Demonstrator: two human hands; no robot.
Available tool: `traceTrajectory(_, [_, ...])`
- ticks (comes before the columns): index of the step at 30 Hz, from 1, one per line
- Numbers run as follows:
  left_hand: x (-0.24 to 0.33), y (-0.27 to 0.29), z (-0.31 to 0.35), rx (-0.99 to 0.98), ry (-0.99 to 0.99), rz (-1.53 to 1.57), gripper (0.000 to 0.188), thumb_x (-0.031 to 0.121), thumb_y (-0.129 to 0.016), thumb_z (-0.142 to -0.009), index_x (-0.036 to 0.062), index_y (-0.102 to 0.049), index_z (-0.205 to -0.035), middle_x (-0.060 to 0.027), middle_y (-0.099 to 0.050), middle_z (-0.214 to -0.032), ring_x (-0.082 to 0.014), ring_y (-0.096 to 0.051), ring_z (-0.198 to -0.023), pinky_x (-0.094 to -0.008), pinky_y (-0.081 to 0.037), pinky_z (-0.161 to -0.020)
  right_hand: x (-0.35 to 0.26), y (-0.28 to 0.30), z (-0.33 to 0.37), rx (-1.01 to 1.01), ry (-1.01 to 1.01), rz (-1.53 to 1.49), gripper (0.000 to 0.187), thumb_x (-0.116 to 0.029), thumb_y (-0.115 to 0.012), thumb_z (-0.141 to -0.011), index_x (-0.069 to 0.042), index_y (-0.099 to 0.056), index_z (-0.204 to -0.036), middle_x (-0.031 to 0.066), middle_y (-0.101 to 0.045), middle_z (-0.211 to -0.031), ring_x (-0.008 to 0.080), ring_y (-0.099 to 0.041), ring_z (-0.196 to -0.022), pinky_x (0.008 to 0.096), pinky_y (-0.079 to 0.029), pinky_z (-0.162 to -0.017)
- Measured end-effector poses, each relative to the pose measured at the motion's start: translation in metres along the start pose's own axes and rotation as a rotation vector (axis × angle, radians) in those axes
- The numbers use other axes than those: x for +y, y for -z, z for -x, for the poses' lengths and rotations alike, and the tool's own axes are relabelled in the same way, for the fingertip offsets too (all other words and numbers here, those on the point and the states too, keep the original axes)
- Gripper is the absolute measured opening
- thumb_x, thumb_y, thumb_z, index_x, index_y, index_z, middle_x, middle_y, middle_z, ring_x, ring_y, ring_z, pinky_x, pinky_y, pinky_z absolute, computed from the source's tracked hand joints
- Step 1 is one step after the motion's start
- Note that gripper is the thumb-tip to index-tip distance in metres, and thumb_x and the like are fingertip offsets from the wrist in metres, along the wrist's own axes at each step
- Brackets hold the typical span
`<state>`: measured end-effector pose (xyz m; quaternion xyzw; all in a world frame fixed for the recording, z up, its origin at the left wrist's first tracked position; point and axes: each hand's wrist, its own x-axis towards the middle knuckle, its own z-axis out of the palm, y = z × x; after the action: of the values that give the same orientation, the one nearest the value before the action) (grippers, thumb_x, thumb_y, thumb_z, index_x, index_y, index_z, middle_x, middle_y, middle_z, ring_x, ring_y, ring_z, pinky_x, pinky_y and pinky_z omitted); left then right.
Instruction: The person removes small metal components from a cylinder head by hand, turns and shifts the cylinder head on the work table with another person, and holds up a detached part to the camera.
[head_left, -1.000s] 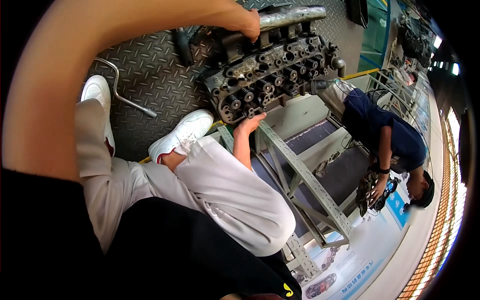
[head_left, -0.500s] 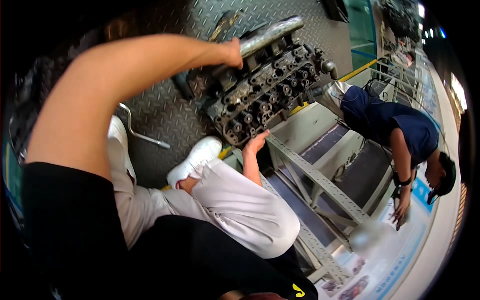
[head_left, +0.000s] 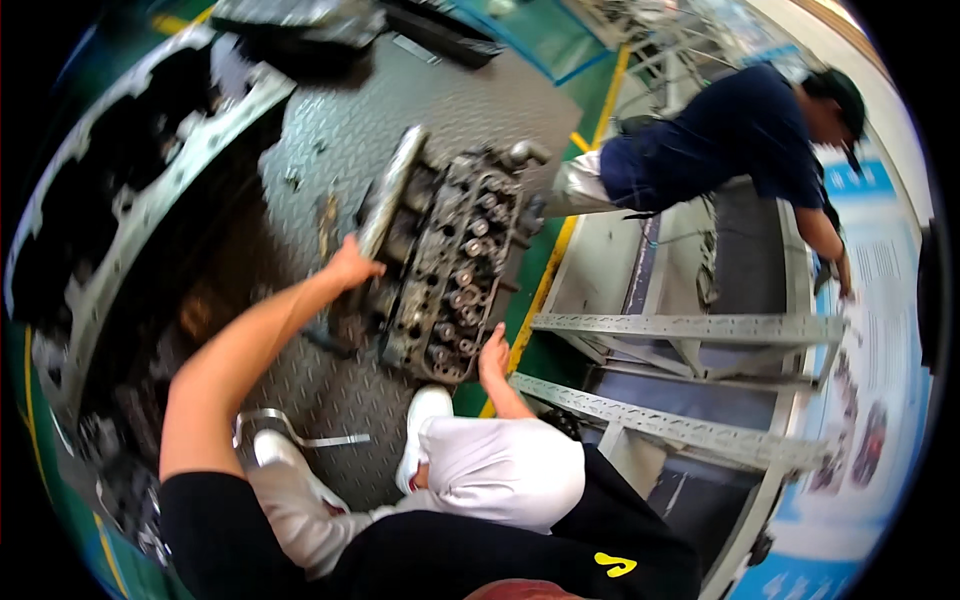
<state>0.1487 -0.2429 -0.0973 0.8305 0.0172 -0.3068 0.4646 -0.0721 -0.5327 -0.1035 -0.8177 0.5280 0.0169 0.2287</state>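
Observation:
A greasy engine cylinder head (head_left: 460, 270) with rows of valve springs lies lengthwise in front of me, over the metal floor plate. Along its left side runs a pale, tube-like manifold (head_left: 394, 190). My left hand (head_left: 352, 266) is closed around the near end of this manifold. At the near right corner, my right hand (head_left: 494, 356) grips the cylinder head's edge; its fingertips are partly hidden. Whether the cylinder head rests on the plate or is slightly raised, I cannot tell.
A bent metal wrench-like bar (head_left: 300, 432) lies by my shoes. To the left stands a large engine casing (head_left: 150, 200); a dark tray (head_left: 440, 35) lies at the far side. On the right are grey metal frames (head_left: 690, 325) and a co-worker in a dark blue shirt (head_left: 700, 140), bending over.
My view has turned, so the cylinder head now points more away from me and sits further left of the yellow edge line. Both hands stay on it.

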Motion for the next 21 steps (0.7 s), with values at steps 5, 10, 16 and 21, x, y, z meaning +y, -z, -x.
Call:
traceTrajectory(5, [-0.014, -0.003, 0.006, 0.122, -0.094, -0.027, 0.111, 0.044, -0.087, -0.066, -0.0077, -0.022, -0.141, -0.0344, -0.045, -0.135, -0.0426, -0.047, -0.127, -0.0431, -0.041, -0.105, 0.004, 0.005, 0.0, -0.071, 0.035, -0.003, 0.081, -0.059, -0.021, -0.099, 0.006, -0.066, -0.111, 0.0317, -0.063, -0.113, 0.0505, -0.056, -0.109, 0.0545, -0.041, -0.098])
traceTrajectory(10, [0.023, 0.03, 0.083, 0.164, -0.248, -0.325, 0.075, 0.038, -0.069, -0.082, -0.0073, -0.037, -0.133, -0.0303, -0.045, -0.129, -0.0476, -0.046, -0.119, -0.0491, -0.039, -0.103, 0.013, 0.0, -0.001, -0.05, 0.023, -0.015, 0.079, -0.059, -0.023, -0.099, 0.007, -0.066, -0.11, 0.0317, -0.063, -0.112, 0.0501, -0.056, -0.109, 0.0548, -0.042, -0.097])
traceTrajectory(16, [0.164, 0.144, 0.262, -0.058, -0.737, -1.291, 0.039, 0.025, -0.066, -0.08, 0.0034, -0.059, -0.112, -0.0115, -0.062, -0.096, -0.0293, -0.06, -0.095, -0.0417, -0.046, -0.082, 0.027, 0.007, -0.009, -0.047, -0.003, -0.07, 0.079, -0.06, -0.023, -0.099, 0.006, -0.062, -0.117, 0.0329, -0.061, -0.115, 0.0501, -0.055, -0.11, 0.0547, -0.04, -0.098])
traceTrajectory(21, [0.246, 0.207, 0.415, 0.163, -0.639, -0.955, 0.039, 0.016, -0.062, -0.086, 0.0023, -0.056, -0.122, -0.0135, -0.063, -0.115, -0.0326, -0.064, -0.101, -0.0395, -0.056, -0.077, 0.001, 0.008, 0.003, -0.093, 0.002, -0.109, 0.077, -0.059, -0.024, -0.099, 0.006, -0.061, -0.118, 0.0336, -0.06, -0.116, 0.0505, -0.055, -0.109, 0.0549, -0.04, -0.098])
